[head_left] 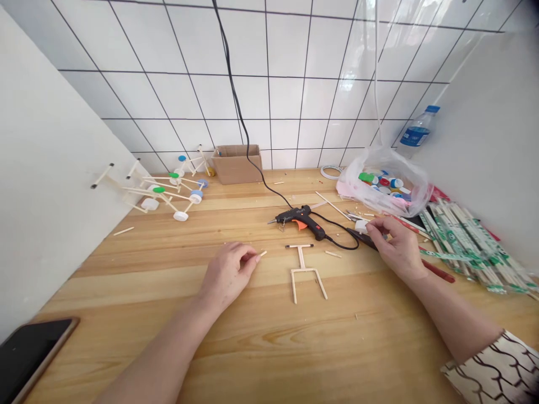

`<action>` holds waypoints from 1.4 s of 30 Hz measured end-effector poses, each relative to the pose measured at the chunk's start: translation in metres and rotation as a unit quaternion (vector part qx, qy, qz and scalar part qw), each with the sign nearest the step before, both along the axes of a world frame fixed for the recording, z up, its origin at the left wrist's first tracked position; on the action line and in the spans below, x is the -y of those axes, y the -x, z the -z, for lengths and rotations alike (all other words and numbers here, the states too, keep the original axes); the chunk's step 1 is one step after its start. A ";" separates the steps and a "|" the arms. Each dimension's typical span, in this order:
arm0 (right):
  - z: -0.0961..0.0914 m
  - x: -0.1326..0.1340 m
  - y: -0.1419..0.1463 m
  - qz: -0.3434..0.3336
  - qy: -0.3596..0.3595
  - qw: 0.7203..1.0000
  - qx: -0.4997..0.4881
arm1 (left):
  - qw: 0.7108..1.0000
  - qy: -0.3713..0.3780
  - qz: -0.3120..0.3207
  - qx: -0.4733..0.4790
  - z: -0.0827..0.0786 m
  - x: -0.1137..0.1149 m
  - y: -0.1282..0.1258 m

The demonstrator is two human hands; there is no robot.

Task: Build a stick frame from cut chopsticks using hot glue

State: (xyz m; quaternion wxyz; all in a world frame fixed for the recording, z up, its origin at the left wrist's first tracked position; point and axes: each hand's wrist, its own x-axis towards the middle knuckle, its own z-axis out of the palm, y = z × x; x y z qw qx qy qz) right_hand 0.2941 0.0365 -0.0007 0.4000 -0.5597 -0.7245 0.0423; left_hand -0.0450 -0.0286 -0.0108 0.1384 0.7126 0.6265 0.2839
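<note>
Two hands are closed: the left hand (225, 275) pinches a pale wooden sliver (263, 253), the right hand (396, 247) seemingly a white plastic cap (361, 226); a flat wooden-stick frame (302, 272) lies wheelless.

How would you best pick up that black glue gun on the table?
Probably by the handle of the glue gun, coming from the near right side, where the right hand is. It lies on its side, handle slanting nearer, metal nozzle pointing away left, so this grip avoids the tip.

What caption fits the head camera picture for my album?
Left hand and right hand work beside a glue gun and a stick frame.
</note>
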 end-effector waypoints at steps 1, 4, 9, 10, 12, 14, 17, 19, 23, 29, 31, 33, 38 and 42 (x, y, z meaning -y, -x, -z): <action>0.001 0.000 0.000 -0.001 0.002 1.000 -0.003 | 1.000 0.002 0.002 0.002 0.001 0.000 0.000; 0.001 0.000 -0.001 -0.004 0.004 1.000 -0.004 | 1.000 0.007 -0.006 -0.002 0.002 0.000 0.000; -0.001 0.001 0.000 -0.013 0.000 1.000 -0.005 | 1.000 0.006 -0.011 -0.001 0.005 0.000 0.000; -0.002 0.002 0.001 -0.013 -0.001 1.000 -0.008 | 1.000 0.006 -0.010 -0.001 0.005 0.000 0.001; -0.002 0.003 0.000 -0.013 -0.001 1.000 -0.011 | 1.000 0.007 -0.007 0.000 0.006 0.000 0.001; -0.001 0.004 0.000 -0.013 -0.002 1.000 -0.009 | 1.000 0.007 -0.005 -0.002 0.006 0.000 0.002; 0.001 0.004 -0.001 -0.015 -0.005 1.000 -0.002 | 1.000 0.006 0.002 -0.016 0.005 0.000 0.003; 0.002 0.004 -0.001 -0.020 -0.007 1.000 0.002 | 1.000 0.007 0.007 -0.022 0.004 0.000 0.003; 0.001 0.005 0.000 -0.034 -0.007 0.999 0.004 | 1.000 0.004 0.004 -0.015 0.003 -0.001 0.004; 0.004 0.006 0.003 -0.064 -0.009 0.998 -0.001 | 1.000 0.010 -0.008 -0.001 0.003 -0.002 0.005; 0.006 0.008 0.004 -0.087 -0.006 0.996 -0.009 | 1.000 0.026 -0.003 -0.002 0.005 -0.003 0.005; 0.009 0.011 0.006 -0.109 0.001 0.994 -0.010 | 0.999 0.043 0.007 -0.014 0.006 -0.004 0.006; 0.013 0.022 0.020 -0.162 0.026 0.986 0.024 | 0.997 0.050 0.017 -0.055 0.005 -0.004 0.003; 0.015 0.029 0.032 -0.201 0.052 0.975 0.076 | 0.995 0.041 0.020 -0.084 0.002 -0.003 -0.001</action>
